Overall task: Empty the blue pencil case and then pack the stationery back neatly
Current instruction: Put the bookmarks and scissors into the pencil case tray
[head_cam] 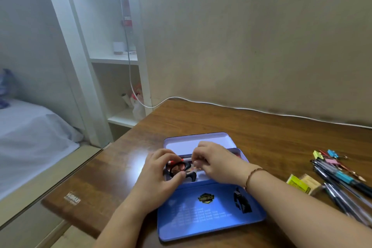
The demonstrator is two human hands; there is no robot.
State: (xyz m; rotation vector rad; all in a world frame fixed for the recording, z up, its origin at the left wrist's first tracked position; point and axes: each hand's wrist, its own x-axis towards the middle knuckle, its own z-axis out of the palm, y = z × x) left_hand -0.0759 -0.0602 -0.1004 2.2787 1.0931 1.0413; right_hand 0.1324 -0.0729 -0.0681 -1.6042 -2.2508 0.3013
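Observation:
The blue pencil case (209,221) is a metal tin lying open on the wooden desk, its lid flat toward me and a pale inner tray (181,142) raised at the back. My left hand (161,175) grips the black handles of a pair of scissors (189,174) at the tin's left end. My right hand (217,162) pinches something small over the tin, next to a red and white pen (182,160); what it pinches is hidden by the fingers.
Several pens (342,183), coloured binder clips (330,155) and a yellow eraser packet (300,184) lie on the desk to the right. A white cable (241,107) runs along the wall. A white shelf unit (120,60) and a bed (30,127) stand to the left.

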